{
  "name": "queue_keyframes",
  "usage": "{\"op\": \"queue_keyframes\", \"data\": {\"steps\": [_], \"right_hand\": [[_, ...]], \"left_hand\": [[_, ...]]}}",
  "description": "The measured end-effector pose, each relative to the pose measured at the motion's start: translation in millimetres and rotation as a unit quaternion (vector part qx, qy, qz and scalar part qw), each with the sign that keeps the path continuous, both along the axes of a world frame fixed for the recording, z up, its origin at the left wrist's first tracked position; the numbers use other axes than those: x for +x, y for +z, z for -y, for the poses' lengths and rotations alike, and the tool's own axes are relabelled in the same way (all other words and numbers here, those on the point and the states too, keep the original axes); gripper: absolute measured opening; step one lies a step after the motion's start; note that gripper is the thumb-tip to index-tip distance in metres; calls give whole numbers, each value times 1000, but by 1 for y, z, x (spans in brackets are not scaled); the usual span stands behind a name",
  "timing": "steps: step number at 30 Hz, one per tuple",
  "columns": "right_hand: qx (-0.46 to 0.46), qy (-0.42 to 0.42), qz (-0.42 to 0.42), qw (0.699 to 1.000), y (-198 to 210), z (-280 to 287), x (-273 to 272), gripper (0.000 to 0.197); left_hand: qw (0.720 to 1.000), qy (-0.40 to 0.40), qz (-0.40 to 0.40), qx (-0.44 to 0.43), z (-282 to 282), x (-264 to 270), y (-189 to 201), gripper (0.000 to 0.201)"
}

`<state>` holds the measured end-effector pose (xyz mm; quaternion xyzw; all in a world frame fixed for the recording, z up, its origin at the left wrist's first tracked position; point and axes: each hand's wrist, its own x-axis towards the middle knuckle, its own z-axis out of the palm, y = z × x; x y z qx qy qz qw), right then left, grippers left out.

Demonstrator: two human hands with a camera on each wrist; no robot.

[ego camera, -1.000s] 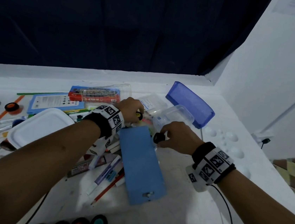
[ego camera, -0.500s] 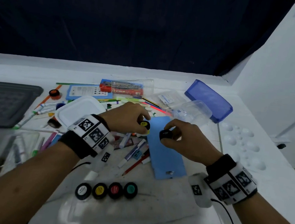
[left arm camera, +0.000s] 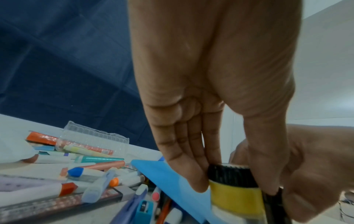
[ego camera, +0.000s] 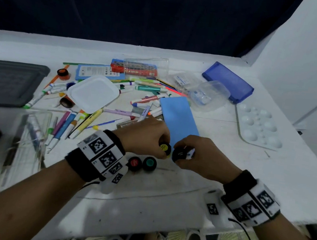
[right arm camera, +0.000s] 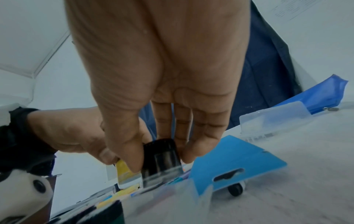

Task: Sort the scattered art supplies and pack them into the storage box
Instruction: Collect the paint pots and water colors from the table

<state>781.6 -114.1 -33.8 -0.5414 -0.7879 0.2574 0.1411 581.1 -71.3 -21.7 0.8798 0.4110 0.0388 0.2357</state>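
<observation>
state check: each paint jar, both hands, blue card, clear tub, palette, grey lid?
yellow paint jar: capped, held in left hand
black paint jar: capped, held in right hand
red paint jar: capped, upright on table
green paint jar: capped, upright on table
blue card: flat on the pens
clear tub: lying tipped
palette: flat, wells look clean
grey lid: flat

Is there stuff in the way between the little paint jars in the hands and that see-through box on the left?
Nothing tall. The yellow paint jar and black paint jar would pass over scattered markers lying flat beside the clear storage box.
</observation>
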Motion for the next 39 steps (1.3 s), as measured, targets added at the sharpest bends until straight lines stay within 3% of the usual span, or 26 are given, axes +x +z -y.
{"op": "queue_keyframes", "data": {"steps": [7,11,15,29,39], "right_hand": [[12,27,25,999,-4,12,-4,20],[18,21,65,997,-11,10,-7,19],[26,24,96,995,-12,10,-9,16],[30,14,103,994,-17,8,-5,25],[12,33,137,990,-14,4,-6,31]], "left_hand": [[998,-10,-59,25,12,16,-2,22],[996,-11,-74,40,15,22,2,36],[995,-2,-84,46,17,25,2,29],[991,12,-129,30,18,32,-10,25],[991,10,-128,22,17,32,-14,40]]}}
